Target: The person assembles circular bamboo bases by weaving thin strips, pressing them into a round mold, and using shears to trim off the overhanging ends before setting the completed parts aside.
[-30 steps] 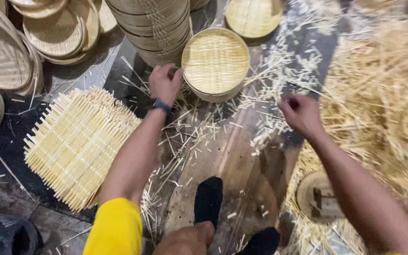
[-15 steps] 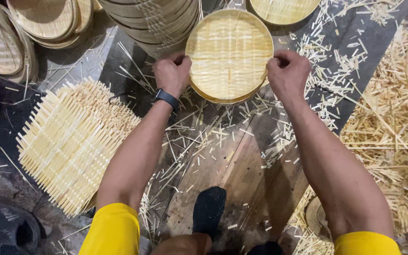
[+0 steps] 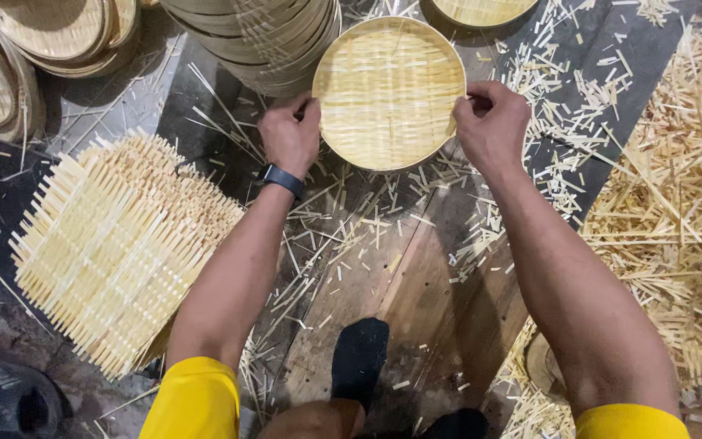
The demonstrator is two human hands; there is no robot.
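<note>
Closest to the camera you've got yellow sleeves (image 3: 192,400) and a foot in a black sock (image 3: 359,358) planted on a worn wooden board (image 3: 416,301) that's littered with bamboo offcuts (image 3: 351,236). Off to the left sits a stack of square woven mats (image 3: 111,248) with the strip ends sticking out all round, and on the right there's a big loose heap of bamboo strips (image 3: 676,203). Both arms reach forward to a round woven tray (image 3: 389,93), which is lying flat at the far end of the board, weave facing up. The left hand (image 3: 290,134), with a dark watch (image 3: 283,180) on the wrist, has its fingers curled shut on the tray's left rim, and the right hand (image 3: 491,126) is pinching the right rim the same way, so it's held on both sides. Just behind the tray, touching or nearly touching it, is a tall stack of rims (image 3: 262,41). Further left are more piles of finished trays (image 3: 58,32), and another tray (image 3: 481,10) pokes in at the top edge.
</note>
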